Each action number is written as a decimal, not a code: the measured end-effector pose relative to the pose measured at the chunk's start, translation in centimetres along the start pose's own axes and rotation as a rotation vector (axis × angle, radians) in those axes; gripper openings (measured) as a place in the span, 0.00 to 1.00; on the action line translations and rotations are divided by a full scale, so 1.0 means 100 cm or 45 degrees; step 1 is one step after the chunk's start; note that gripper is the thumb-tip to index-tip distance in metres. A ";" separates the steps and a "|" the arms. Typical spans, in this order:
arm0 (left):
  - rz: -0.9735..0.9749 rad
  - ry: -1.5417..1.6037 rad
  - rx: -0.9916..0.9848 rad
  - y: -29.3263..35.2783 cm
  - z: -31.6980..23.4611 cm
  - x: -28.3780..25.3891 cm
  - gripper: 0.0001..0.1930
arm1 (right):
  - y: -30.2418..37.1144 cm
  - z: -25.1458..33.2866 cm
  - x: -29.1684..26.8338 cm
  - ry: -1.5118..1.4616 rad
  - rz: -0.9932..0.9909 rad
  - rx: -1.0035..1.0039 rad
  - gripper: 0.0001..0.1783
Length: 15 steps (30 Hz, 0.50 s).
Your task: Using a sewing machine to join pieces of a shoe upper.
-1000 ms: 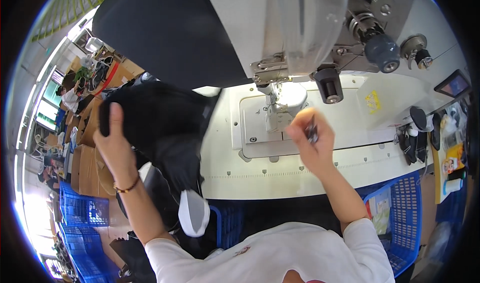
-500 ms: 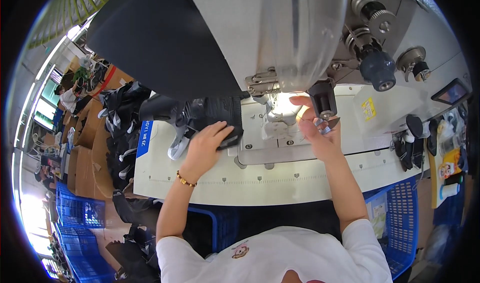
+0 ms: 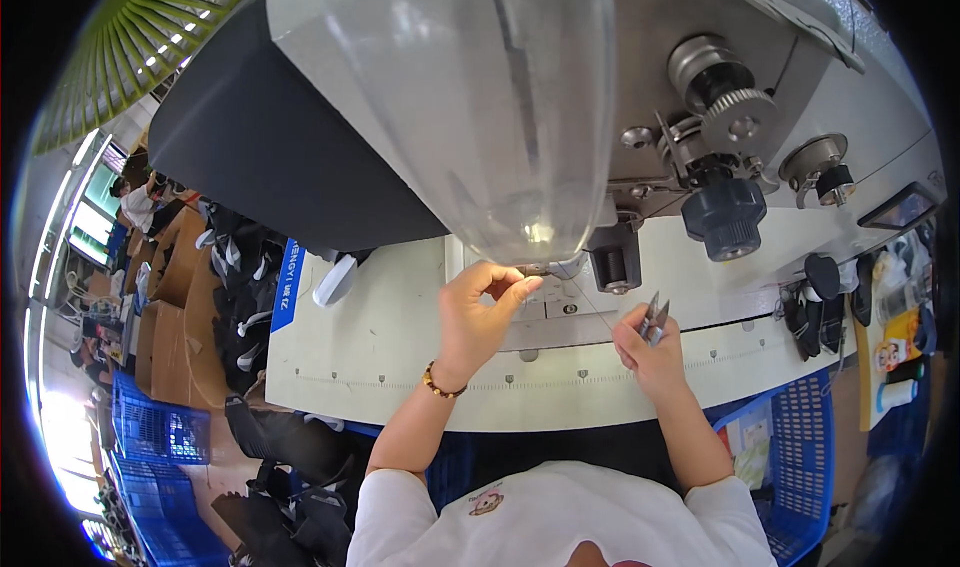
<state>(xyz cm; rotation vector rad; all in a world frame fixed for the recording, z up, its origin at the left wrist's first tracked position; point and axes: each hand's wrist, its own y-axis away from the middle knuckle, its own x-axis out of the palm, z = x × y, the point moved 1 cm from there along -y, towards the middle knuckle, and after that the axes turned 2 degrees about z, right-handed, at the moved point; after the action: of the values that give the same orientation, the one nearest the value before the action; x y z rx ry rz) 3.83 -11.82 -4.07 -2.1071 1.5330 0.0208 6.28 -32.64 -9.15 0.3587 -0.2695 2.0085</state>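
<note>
My left hand (image 3: 474,315) is raised beside the needle area of a sewing machine (image 3: 440,77), thumb and forefinger pinched together. What lies between those fingertips is too small to make out. A pair of metal thread snips (image 3: 655,321) sits in my right hand (image 3: 652,355), blades pointing up and away from me. A thin thread (image 3: 594,309) slants from the needle area down toward my right fingers. The machine's clear plastic guard (image 3: 500,157) hides the needle. At the left of the bed, the white-grey end of a shoe piece (image 3: 335,280) pokes out below the black cover.
Dark shoe pieces (image 3: 250,317) are heaped left of the pale machine table (image 3: 400,392). Cardboard boxes (image 3: 170,347) and blue crates (image 3: 160,422) stand farther left. Another blue crate (image 3: 800,447) is at my right. Tension knobs (image 3: 725,217) jut out above my right hand.
My left hand has left the black shoe piece and moved right to the needle area. My right hand has drawn back toward me with the snips. The view has shifted, so the guard now covers more.
</note>
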 end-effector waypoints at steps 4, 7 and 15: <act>-0.028 0.163 0.163 -0.004 -0.001 -0.002 0.08 | 0.009 -0.001 -0.007 0.012 -0.073 0.040 0.08; -0.055 0.368 0.345 -0.005 0.003 0.001 0.06 | 0.013 0.000 -0.006 0.046 -0.077 0.062 0.08; 0.105 1.036 -0.152 -0.005 0.003 0.005 0.09 | 0.012 0.000 -0.004 -0.004 -0.073 0.137 0.08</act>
<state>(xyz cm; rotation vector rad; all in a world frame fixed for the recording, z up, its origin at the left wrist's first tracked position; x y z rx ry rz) 4.51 -12.00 -4.26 -2.2702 2.0940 -0.8235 5.36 -33.47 -9.35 0.4328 -0.1515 1.9706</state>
